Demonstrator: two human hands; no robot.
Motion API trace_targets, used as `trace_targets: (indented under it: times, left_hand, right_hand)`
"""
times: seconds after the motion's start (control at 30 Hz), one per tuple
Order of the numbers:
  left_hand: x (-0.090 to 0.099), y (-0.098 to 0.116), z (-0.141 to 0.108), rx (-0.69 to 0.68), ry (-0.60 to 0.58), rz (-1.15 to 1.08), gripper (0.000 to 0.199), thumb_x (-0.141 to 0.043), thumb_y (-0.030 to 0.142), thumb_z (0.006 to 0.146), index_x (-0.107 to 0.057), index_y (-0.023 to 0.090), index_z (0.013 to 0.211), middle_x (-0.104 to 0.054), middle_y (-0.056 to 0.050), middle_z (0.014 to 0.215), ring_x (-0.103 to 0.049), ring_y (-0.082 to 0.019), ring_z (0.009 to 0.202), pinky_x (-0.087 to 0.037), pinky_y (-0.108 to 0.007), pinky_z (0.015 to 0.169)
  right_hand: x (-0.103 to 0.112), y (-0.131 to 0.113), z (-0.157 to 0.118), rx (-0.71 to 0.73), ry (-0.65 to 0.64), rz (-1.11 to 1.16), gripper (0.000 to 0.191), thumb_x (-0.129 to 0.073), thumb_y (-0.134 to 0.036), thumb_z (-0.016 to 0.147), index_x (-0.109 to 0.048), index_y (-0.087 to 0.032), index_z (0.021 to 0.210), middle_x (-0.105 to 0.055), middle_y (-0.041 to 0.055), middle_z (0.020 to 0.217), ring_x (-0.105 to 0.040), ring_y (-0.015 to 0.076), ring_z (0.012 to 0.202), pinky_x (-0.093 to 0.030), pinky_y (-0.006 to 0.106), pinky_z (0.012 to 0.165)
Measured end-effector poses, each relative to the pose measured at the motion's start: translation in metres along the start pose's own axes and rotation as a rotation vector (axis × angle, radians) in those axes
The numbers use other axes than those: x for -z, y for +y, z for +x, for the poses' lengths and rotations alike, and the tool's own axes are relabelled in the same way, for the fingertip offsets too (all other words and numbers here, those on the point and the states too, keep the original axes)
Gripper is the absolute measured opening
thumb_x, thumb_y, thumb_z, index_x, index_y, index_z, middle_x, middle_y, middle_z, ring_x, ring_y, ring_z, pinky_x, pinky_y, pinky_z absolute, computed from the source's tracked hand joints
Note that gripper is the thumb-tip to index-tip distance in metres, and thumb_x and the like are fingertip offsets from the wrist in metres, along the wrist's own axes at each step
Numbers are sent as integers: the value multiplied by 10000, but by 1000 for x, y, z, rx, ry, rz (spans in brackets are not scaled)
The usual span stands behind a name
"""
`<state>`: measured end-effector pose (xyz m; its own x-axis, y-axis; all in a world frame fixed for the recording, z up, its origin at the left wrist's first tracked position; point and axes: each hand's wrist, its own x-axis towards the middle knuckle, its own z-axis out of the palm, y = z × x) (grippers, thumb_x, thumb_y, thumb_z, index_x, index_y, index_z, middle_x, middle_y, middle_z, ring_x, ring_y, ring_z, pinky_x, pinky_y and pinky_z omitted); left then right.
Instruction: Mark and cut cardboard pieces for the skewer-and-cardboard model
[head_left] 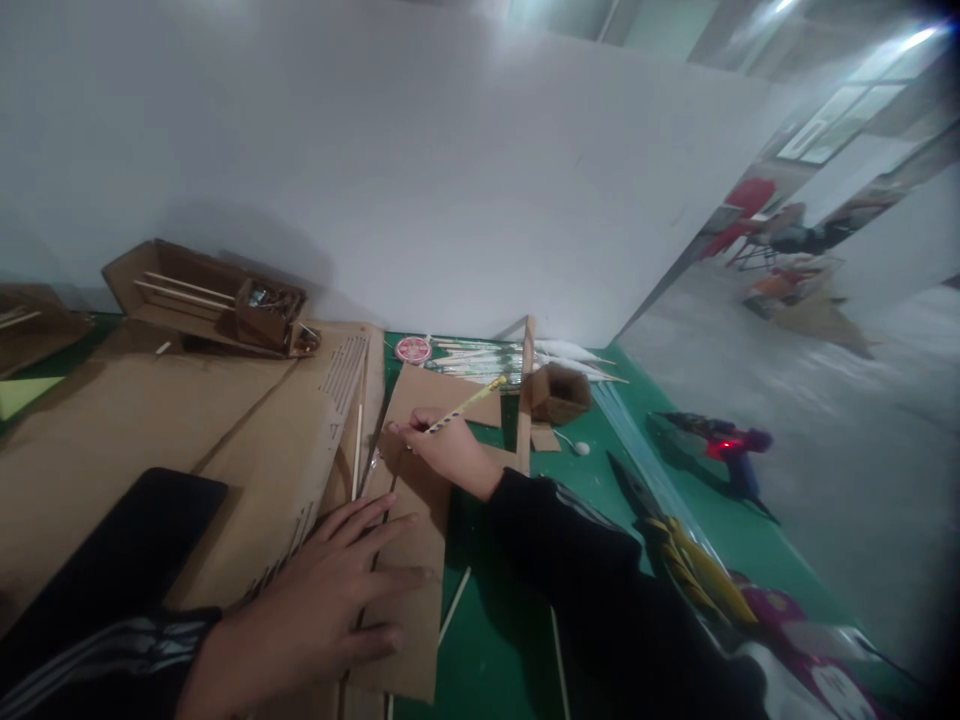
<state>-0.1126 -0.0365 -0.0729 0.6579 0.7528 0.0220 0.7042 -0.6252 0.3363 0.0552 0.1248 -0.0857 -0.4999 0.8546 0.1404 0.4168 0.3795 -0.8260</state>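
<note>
My right hand point(450, 450) is closed round a yellow patterned pencil point(476, 398), its lower end hidden by my fingers over brown cardboard. My left hand point(322, 590) lies with fingers spread on a long cardboard piece point(416, 600) and holds nothing. A dark line runs lengthwise along that piece, between the fingers of my left hand. Beyond my right hand lies another flat cardboard piece point(469, 400). Thin wooden sticks point(357, 455) lie just left of the cardboard.
A black phone-like slab point(142, 545) lies at left. Cardboard boxes point(202, 300) stand by the wall. A wooden strip point(526, 400), small box point(559, 393), yellow-handled pliers point(682, 560) and a lit glue gun point(727, 445) are at right on the green table point(495, 640).
</note>
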Motion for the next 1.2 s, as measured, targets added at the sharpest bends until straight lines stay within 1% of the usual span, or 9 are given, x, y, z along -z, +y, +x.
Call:
trace_targets:
  times: [0.1,0.23,0.37,0.53,0.77,0.9,1.03,1.1,1.2]
  left_hand:
    - [-2,-2,0,-12,29,-12,579,-616,592,867,-477,467,1414,-406,3,1563,-328,-352,1431,-299,-526,1123]
    - [-1,-2,0,-12,16,-10,588,-640,578,856,-484,465,1410,-411,-12,1560,-342,-354,1425,-313,-529,1116]
    - [-1,-2,0,-11,19,12,572,-618,573,874,-470,472,1417,-424,-8,1551,-345,-347,1426,-316,-529,1117]
    - [-4,-3,-1,-18,16,31,584,-590,598,881,-445,476,1433,-411,2,1561,-334,-341,1433,-320,-520,1120]
    - [-3,-1,-1,0,18,-4,596,-665,542,852,-482,460,1413,-407,4,1563,-324,-346,1438,-313,-512,1133]
    - [-2,-1,0,1,-8,6,611,-654,559,854,-454,478,1426,-395,-3,1570,-348,-358,1425,-322,-530,1118]
    - [-2,-1,-1,-9,13,3,588,-636,575,862,-472,470,1417,-389,1,1574,-335,-354,1432,-310,-512,1124]
    - [-2,-1,-1,-12,18,0,583,-635,577,861,-481,467,1412,-408,-1,1562,-342,-350,1428,-307,-508,1125]
    - [-2,-1,-1,-11,28,6,594,-630,574,867,-462,465,1426,-422,-3,1553,-341,-346,1429,-307,-506,1123]
  right_hand:
    - [1,-1,0,22,-7,-29,364,-568,-339,882,-459,-200,563,-480,-56,519,-432,104,542,-308,229,533]
    - [5,1,1,61,-30,-75,347,-544,-251,859,-407,-205,544,-406,-67,515,-391,101,546,-282,235,534]
    - [16,6,-4,84,-53,-131,330,-556,-187,828,-401,-203,538,-396,-75,519,-371,93,534,-273,237,537]
    - [33,9,-16,73,-43,-198,352,-555,-173,847,-386,-205,540,-359,-78,512,-358,95,527,-260,244,529]
    - [43,19,-24,73,-46,-227,323,-588,-152,812,-438,-205,530,-476,-47,550,-423,118,562,-310,253,573]
    - [50,18,-30,22,41,-203,353,-554,-201,834,-407,-211,512,-454,-46,508,-421,121,528,-304,257,559]
    - [56,8,-30,-42,125,-133,400,-554,-331,872,-379,-224,528,-424,-49,471,-407,119,490,-292,260,520]
    - [54,1,-26,-59,93,-80,370,-551,-404,891,-460,-217,584,-466,-48,469,-426,119,458,-296,254,489]
    - [42,-11,-19,-53,16,-25,372,-544,-469,900,-564,-200,644,-547,-31,520,-479,119,466,-316,237,466]
